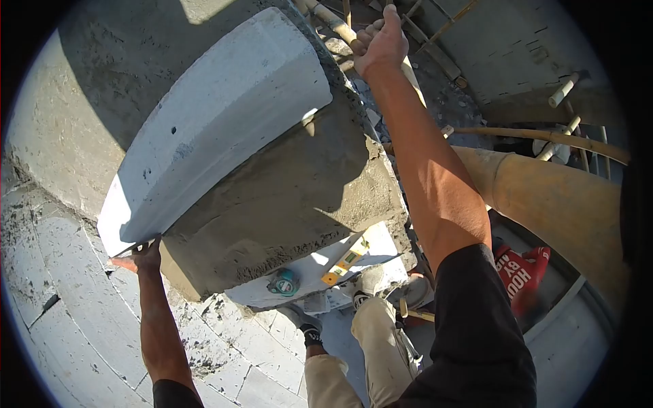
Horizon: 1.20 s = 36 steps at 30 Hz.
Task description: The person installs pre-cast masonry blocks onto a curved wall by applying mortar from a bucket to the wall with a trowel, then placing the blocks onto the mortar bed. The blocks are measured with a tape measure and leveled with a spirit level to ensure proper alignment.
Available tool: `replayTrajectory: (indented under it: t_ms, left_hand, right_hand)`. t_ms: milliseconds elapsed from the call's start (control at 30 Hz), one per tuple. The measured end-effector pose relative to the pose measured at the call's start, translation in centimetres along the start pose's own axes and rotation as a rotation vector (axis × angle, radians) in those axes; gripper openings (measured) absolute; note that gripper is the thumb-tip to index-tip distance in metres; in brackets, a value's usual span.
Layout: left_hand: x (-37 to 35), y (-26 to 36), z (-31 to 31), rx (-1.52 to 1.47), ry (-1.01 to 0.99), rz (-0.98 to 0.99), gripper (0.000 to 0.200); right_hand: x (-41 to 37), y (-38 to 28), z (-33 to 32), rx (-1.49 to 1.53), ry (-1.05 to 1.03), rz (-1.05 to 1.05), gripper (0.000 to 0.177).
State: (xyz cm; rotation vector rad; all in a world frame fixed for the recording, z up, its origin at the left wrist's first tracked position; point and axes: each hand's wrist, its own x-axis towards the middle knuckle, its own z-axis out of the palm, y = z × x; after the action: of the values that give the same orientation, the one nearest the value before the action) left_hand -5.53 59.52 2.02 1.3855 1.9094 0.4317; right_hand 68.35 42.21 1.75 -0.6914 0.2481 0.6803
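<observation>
Nearest me is one black sleeve [476,319] on my right arm [435,170], which reaches up past the masonry to my right hand [384,44]. I see that hand with its fingers curled beside a bamboo pole [333,22]; I cannot tell whether they close on anything. My left hand [145,257] is spread wide, thumb apart from the fingers, touching the lower end of one long, curved, pale-grey block with a bevelled face [211,115]. That single block rests aslant along the far side of one broad bed of wet grey-brown mortar [272,183], its other end near the top of my view. At the near edge of the mortar I count two tools on one white slab [316,268]: one round teal tape measure [283,282] and, to its right, one yellow spirit level [345,259], tilted, the two apart. Below them I make out two legs in beige trousers [381,347] and two shoes [367,282], partly in shadow. To the right of my forearm, one thick tan tube [558,204] crosses under one thinner curved bamboo strip [544,134]. Under the tube lies one red item with white lettering [522,275], only partly readable. Pale paving slabs [75,326] with dark joints spread across the lower left; the sleeve hides too much for me to count everything beyond it.
</observation>
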Motion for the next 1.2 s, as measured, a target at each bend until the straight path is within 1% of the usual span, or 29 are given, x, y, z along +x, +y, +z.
replayTrajectory:
  t_ms: [33,67,100,133,167,200,233,267,300,333,367,400,433,467,500,533,567,600,667,767,833,900,933,967,1000,1067,1100,1167,1200]
  left_hand:
    - [0.8,-1.4,-0.5,-0.060,-0.030,0.024,0.079]
    - [1.5,-2.8,-1.0,-0.120,-0.061,0.047,0.085]
    - [0.5,-0.8,-0.4,0.047,-0.047,0.053,0.091]
    - [-0.7,1.4,0.2,0.214,-0.032,0.057,0.097]
    - [-1.2,2.4,0.4,0.366,-0.002,0.058,0.096]
    - [-1.7,2.6,0.4,0.522,0.027,0.050,0.095]
    - [0.0,0.7,0.9,0.419,-0.021,0.132,0.094]
    - [2.7,-2.9,0.9,0.320,-0.062,0.213,0.097]
    - [1.3,-1.1,0.7,0.226,-0.029,0.125,0.089]
    - [-0.4,1.0,0.6,0.128,0.013,0.041,0.087]
    - [-0.5,0.9,0.5,0.041,-0.048,0.100,0.087]
    - [-1.4,1.6,1.1,-0.191,-0.033,0.050,0.089]
    - [-3.3,3.4,2.0,-0.555,0.014,-0.045,0.094]
    - [-5.0,5.1,2.9,-0.809,0.066,-0.101,0.100]
    - [-6.2,6.7,3.6,-0.973,0.112,-0.125,0.108]
    - [-7.3,8.1,4.4,-1.065,0.141,-0.137,0.118]
    - [-9.1,11.0,5.5,-1.095,0.181,-0.153,0.117]
    - [-10.3,12.6,6.0,-1.121,0.223,-0.165,0.117]
    - [-10.7,12.5,5.9,-1.132,0.231,-0.143,0.117]
    - [-11.8,14.2,6.5,-1.122,0.255,-0.130,0.115]
    - [-12.4,14.5,6.7,-1.103,0.263,-0.113,0.113]
    - [-12.0,13.8,6.4,-1.094,0.257,-0.070,0.111]
    - [-11.4,12.7,5.9,-1.097,0.205,-0.024,0.109]
    - [-11.2,12.5,5.5,-1.112,0.184,-0.083,0.108]
    - [-11.3,12.6,5.1,-1.125,0.162,-0.143,0.108]
    - [-12.4,12.8,4.2,-1.105,0.130,-0.241,0.111]
    - [-13.1,12.2,3.3,-0.998,0.152,-0.209,0.110]
    - [-15.2,10.9,1.5,-0.775,0.184,-0.149,0.108]
    - [-17.9,9.8,0.6,-0.530,0.147,-0.026,0.096]
  right_hand:
    - [-0.5,-0.3,0.4,0.026,0.025,-0.016,0.044]
    - [-1.5,1.5,1.4,0.046,0.108,0.047,0.046]
    - [-1.6,2.4,1.6,-0.086,0.072,0.044,0.039]
    - [-1.4,3.5,1.6,-0.214,0.034,0.045,0.038]
    - [-1.6,4.4,1.3,-0.339,-0.003,0.052,0.043]
    - [-2.2,4.3,1.2,-0.375,-0.017,0.023,0.044]
    - [-1.8,3.9,1.3,-0.409,-0.002,-0.026,0.043]
    - [-1.1,3.7,1.5,-0.439,0.011,-0.070,0.043]
    - [-1.2,4.3,1.9,-0.461,0.019,-0.091,0.043]
    - [-1.8,4.1,3.1,-0.263,0.049,-0.128,0.046]
    - [-2.1,2.0,2.6,-0.353,0.035,0.019,0.054]
    - [-4.8,0.8,4.6,-0.268,0.097,-0.034,0.048]
    - [1.6,0.0,0.3,-0.154,-0.154,0.071,0.047]
    - [4.6,-0.6,-1.6,-0.092,-0.211,0.077,0.048]
    - [2.4,0.0,-1.1,0.027,-0.146,0.082,0.043]
    - [-0.4,1.9,0.8,-0.151,-0.108,-0.013,0.040]
    - [-2.6,3.5,2.9,-0.325,-0.069,-0.119,0.038]
    - [-2.7,3.6,3.2,-0.292,-0.080,-0.072,0.035]
    - [-2.2,3.0,2.5,-0.238,-0.094,0.036,0.032]
    - [-1.8,2.0,2.7,-0.328,-0.019,-0.036,0.031]
    - [-7.0,0.5,4.0,-0.301,0.030,-0.081,0.038]
    - [-8.9,-0.7,2.2,-0.411,-0.074,-0.120,0.043]
    - [-9.5,-1.6,0.3,-0.465,-0.174,-0.079,0.036]
    - [-10.0,-2.6,-1.8,-0.516,-0.277,-0.043,0.029]
    - [-10.7,-3.1,-4.0,-0.706,-0.364,-0.195,0.026]
    - [-14.1,-3.8,-6.8,-0.874,-0.441,-0.263,0.026]
    - [-16.3,-4.5,-7.9,-0.854,-0.434,-0.176,0.029]
    - [-19.3,-5.9,-11.9,-0.811,-0.496,-0.042,0.024]
    - [-21.2,-6.4,-13.6,-0.844,-0.511,-0.030,0.025]
